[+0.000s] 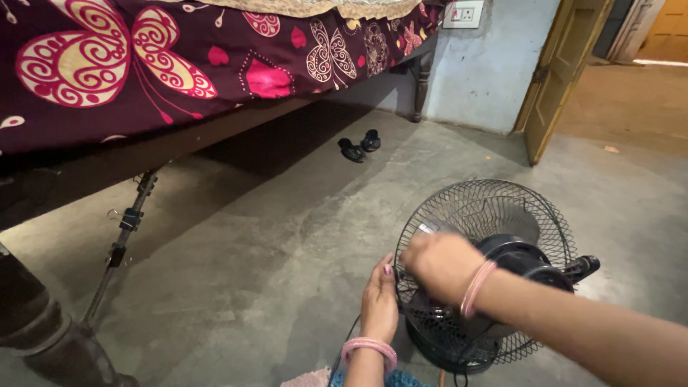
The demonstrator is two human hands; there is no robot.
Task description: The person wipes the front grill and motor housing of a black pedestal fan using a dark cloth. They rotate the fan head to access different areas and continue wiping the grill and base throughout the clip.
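Right hand (438,264) nearest, fingers curled on rear grille of small black wire-caged table fan (494,276); actual grip unclear. Left hand (380,301) flat against cage's left edge, open. Fan upright on grey concrete floor (272,236), facing away. Beyond: black sandals (360,145), bed's maroon patterned cloth (143,64).

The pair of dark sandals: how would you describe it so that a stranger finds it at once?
Start at the bed with its maroon patterned cover, then look at the grey floor just past its far edge. The sandals lie there side by side, the only small black things, far from the fan.
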